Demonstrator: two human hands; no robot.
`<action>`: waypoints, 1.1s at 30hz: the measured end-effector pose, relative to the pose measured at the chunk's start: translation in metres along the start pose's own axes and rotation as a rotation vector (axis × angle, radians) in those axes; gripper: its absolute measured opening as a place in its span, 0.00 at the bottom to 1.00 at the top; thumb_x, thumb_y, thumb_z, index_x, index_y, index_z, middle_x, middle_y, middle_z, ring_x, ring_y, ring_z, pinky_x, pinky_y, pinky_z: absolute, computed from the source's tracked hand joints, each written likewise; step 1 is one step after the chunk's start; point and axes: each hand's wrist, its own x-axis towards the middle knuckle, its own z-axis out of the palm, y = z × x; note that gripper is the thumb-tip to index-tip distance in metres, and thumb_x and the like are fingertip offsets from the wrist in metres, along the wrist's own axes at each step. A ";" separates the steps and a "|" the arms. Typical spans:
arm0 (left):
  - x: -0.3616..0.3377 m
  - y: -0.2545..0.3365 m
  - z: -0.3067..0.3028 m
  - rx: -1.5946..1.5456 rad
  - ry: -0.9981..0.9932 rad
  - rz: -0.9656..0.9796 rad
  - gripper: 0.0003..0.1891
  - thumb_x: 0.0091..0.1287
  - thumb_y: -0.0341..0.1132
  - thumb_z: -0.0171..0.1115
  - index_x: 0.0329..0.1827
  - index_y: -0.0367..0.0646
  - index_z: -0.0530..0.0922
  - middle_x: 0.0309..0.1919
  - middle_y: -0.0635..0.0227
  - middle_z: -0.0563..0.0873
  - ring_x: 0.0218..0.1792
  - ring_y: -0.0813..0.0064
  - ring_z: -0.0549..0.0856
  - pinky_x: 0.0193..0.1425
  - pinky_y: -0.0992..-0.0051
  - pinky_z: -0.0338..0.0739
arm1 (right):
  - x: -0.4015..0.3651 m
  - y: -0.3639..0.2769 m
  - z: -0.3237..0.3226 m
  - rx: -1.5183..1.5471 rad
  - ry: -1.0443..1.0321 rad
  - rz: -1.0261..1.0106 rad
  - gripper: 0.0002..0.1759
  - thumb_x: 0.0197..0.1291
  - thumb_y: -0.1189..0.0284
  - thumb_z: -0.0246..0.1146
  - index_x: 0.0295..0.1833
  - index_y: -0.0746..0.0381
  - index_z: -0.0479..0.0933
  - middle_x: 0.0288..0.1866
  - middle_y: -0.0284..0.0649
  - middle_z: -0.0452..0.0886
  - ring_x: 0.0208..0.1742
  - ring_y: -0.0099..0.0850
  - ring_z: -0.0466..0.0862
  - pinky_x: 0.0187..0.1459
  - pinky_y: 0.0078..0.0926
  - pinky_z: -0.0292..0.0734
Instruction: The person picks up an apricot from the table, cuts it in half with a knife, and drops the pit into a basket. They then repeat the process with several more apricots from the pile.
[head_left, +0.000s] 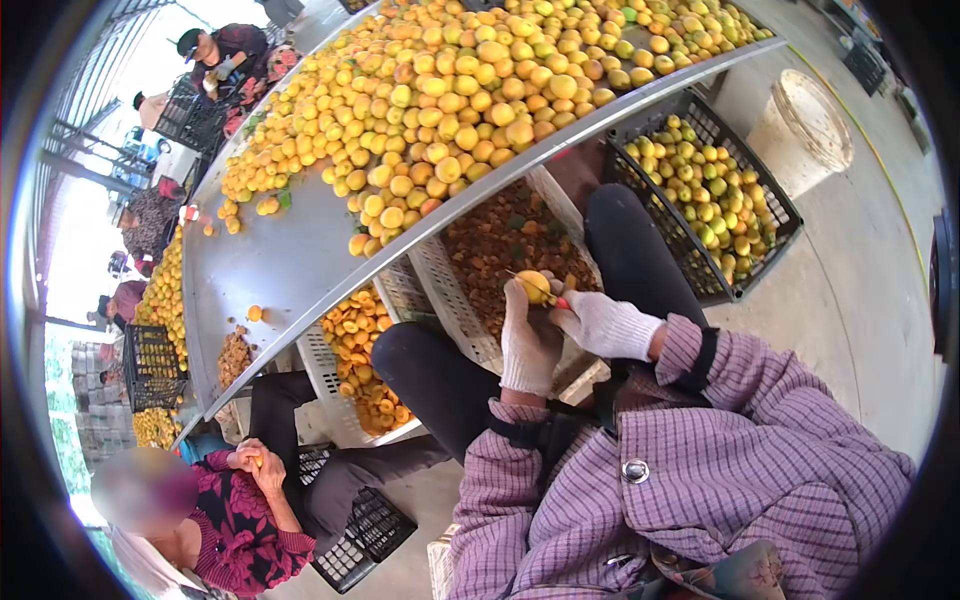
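Observation:
A yellow apricot [534, 287] is held in the fingers of my left hand [530, 345], which wears a white glove. My right hand [608, 323], gloved too, is closed on a small knife with a red handle [562, 303]; its thin blade lies against the apricot. Both hands are close together above a white crate [462, 312] of brown pits or scraps. To the left, a white crate [322, 385] holds halved orange fruit. Many whole apricots [450, 110] are heaped on the metal table.
The metal table's edge [400, 245] runs diagonally beyond my knees. A black crate [735, 290] of greenish-yellow fruit and a white bucket [800, 135] stand at the right. A co-worker [245, 510] sits at lower left; other people are farther back. A black crate [375, 525] lies on the floor.

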 end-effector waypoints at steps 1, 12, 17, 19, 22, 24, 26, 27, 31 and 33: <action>-0.001 0.002 0.000 -0.021 -0.044 0.022 0.26 0.78 0.58 0.58 0.57 0.40 0.79 0.46 0.64 0.85 0.51 0.65 0.82 0.67 0.63 0.74 | -0.003 0.000 -0.001 -0.005 -0.008 0.006 0.25 0.75 0.53 0.55 0.55 0.67 0.74 0.44 0.62 0.85 0.49 0.62 0.85 0.48 0.55 0.80; 0.009 0.062 0.026 -0.130 -0.012 -0.033 0.24 0.78 0.55 0.60 0.58 0.41 0.78 0.48 0.63 0.86 0.50 0.63 0.84 0.63 0.62 0.78 | 0.015 -0.022 -0.025 -0.270 0.058 -0.067 0.22 0.71 0.56 0.63 0.57 0.62 0.73 0.32 0.55 0.85 0.36 0.56 0.88 0.36 0.53 0.81; 0.038 0.197 -0.011 0.372 0.136 0.422 0.09 0.76 0.36 0.61 0.46 0.39 0.82 0.35 0.63 0.86 0.37 0.69 0.86 0.47 0.69 0.83 | 0.025 -0.004 -0.058 -0.088 0.153 -0.210 0.13 0.72 0.59 0.64 0.46 0.57 0.75 0.28 0.51 0.85 0.38 0.54 0.88 0.38 0.47 0.81; 0.057 0.209 -0.006 0.252 0.255 0.376 0.10 0.79 0.38 0.58 0.42 0.41 0.80 0.37 0.68 0.85 0.36 0.76 0.84 0.43 0.74 0.83 | 0.044 -0.018 -0.055 0.118 0.236 -0.241 0.11 0.74 0.62 0.61 0.46 0.59 0.77 0.28 0.49 0.85 0.36 0.54 0.88 0.36 0.44 0.80; 0.077 0.203 -0.025 0.753 0.059 0.622 0.13 0.80 0.37 0.58 0.49 0.32 0.79 0.37 0.62 0.86 0.37 0.71 0.86 0.42 0.71 0.80 | 0.075 -0.012 -0.046 0.400 0.304 -0.400 0.15 0.79 0.59 0.58 0.44 0.60 0.76 0.28 0.32 0.76 0.27 0.29 0.77 0.33 0.30 0.73; 0.046 0.196 0.021 0.415 0.193 0.516 0.16 0.79 0.38 0.61 0.58 0.32 0.81 0.42 0.62 0.87 0.43 0.69 0.86 0.50 0.68 0.81 | 0.080 -0.018 -0.061 0.751 0.245 -0.308 0.12 0.80 0.63 0.58 0.47 0.61 0.74 0.31 0.25 0.72 0.29 0.15 0.71 0.31 0.16 0.67; 0.029 0.180 0.019 0.435 0.166 0.565 0.18 0.78 0.39 0.63 0.62 0.34 0.81 0.44 0.62 0.88 0.44 0.69 0.87 0.53 0.68 0.82 | 0.094 -0.005 -0.068 0.820 0.282 -0.301 0.10 0.80 0.64 0.58 0.49 0.59 0.75 0.31 0.25 0.74 0.27 0.12 0.70 0.28 0.13 0.65; 0.023 0.168 0.016 0.432 0.135 0.593 0.19 0.78 0.40 0.63 0.62 0.34 0.81 0.46 0.61 0.88 0.46 0.68 0.87 0.54 0.68 0.82 | 0.101 -0.003 -0.069 0.889 0.296 -0.286 0.10 0.80 0.64 0.59 0.49 0.59 0.75 0.31 0.25 0.74 0.26 0.13 0.71 0.27 0.14 0.65; 0.056 0.096 -0.014 0.454 0.746 0.576 0.17 0.74 0.35 0.63 0.60 0.33 0.82 0.49 0.62 0.88 0.51 0.70 0.85 0.53 0.70 0.80 | 0.119 0.015 -0.069 1.038 0.312 -0.218 0.11 0.80 0.63 0.57 0.48 0.60 0.74 0.26 0.28 0.74 0.20 0.16 0.70 0.21 0.16 0.62; 0.099 0.048 -0.071 0.536 0.928 0.379 0.18 0.72 0.33 0.62 0.62 0.35 0.82 0.55 0.62 0.87 0.55 0.69 0.84 0.57 0.69 0.78 | 0.120 0.015 -0.069 1.055 0.387 -0.192 0.11 0.81 0.63 0.57 0.50 0.60 0.73 0.23 0.29 0.73 0.16 0.17 0.68 0.18 0.18 0.60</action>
